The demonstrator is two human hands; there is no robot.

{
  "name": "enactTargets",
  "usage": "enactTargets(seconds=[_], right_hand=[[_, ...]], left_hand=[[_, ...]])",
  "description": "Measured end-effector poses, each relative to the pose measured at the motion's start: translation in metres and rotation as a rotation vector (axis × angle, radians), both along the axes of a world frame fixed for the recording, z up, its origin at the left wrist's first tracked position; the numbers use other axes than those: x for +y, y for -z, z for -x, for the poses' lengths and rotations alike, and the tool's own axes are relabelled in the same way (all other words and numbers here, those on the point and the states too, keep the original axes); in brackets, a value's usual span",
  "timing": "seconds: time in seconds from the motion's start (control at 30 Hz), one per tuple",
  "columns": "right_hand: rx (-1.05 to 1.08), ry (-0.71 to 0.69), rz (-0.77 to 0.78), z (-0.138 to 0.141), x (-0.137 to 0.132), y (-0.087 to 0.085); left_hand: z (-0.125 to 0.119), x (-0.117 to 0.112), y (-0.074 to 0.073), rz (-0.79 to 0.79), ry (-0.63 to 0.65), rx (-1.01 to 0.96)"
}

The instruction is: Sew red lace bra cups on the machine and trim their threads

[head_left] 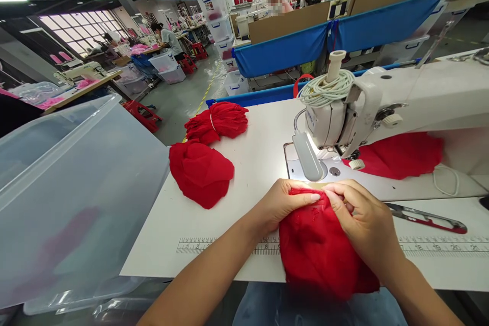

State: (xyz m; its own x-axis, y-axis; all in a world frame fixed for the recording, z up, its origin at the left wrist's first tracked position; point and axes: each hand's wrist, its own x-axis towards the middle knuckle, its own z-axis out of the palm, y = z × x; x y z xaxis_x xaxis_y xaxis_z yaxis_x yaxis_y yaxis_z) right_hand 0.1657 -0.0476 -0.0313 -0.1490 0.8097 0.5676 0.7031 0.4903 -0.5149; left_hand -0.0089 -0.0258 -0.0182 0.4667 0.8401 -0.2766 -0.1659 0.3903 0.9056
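Note:
A piece of red fabric point(319, 249) hangs from both hands over the table's front edge, its lower part near my lap. My left hand point(284, 204) pinches its upper edge, thumb lying on top. Close beside it, my right hand point(361, 219) grips the same edge between thumb and fingers. Both hands are just in front of the white sewing machine point(428, 97), near its metal needle plate point(336, 170). A grey lamp head point(308, 157) stands by the needle area and hides part of it. More red fabric point(401, 155) lies under the machine arm.
A bundle of red cloth pieces point(225, 119) tied with a band and a loose red piece point(201, 173) lie on the left tabletop. Scissors-like snips point(428, 217) rest right of my hand. A clear plastic bin point(114, 178) stands left. Co-workers sit at machines farther back.

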Motion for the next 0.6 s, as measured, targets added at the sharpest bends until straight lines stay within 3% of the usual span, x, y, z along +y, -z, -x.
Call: enactTargets(seconds=[0.2, 0.3, 0.43, 0.6], right_hand=[[-0.252, 0.035, -0.226, -0.003, -0.0027, -0.0025], [-0.312, 0.048, -0.267, -0.0022, -0.0004, -0.0021], [-0.128, 0.123, -0.141, -0.0039, 0.0031, -0.0009], [0.01, -0.006, -0.018, -0.0078, 0.0003, -0.0019]], left_hand=[[-0.0024, -0.0017, -0.0009, -0.054, -0.022, 0.028], [-0.0023, -0.0025, -0.0011, -0.08, -0.038, 0.059], [-0.0006, -0.0026, -0.0011, -0.059, -0.02, 0.09], [-0.0013, -0.0021, -0.0018, -0.085, -0.001, 0.057]])
